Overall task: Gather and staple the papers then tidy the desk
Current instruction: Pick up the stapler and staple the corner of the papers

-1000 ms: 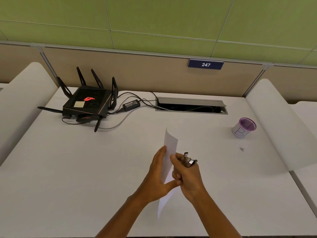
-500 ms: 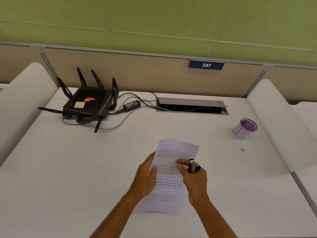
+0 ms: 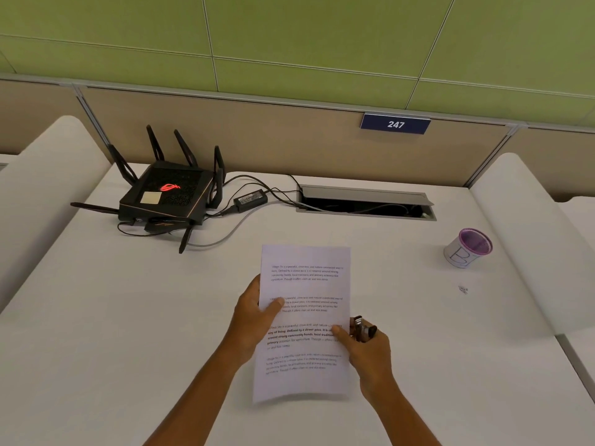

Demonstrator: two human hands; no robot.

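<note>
White desk [image 3: 128,333]: router [image 3: 167,197], cup [image 3: 467,249].

White desk [image 3: 128,317] against a tan partition [image 3: 257,136], green wall [image 3: 289,33] above; rounded white dividers [image 3: 531,226], perhaps padded, flank it.

Printed papers [image 3: 306,317] face-up, stapler [image 3: 363,329] beside

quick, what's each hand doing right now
Left hand: closed on the left edge of the papers.
Right hand: thumb pinching the papers' right edge, fingers wrapped around the stapler.
</note>
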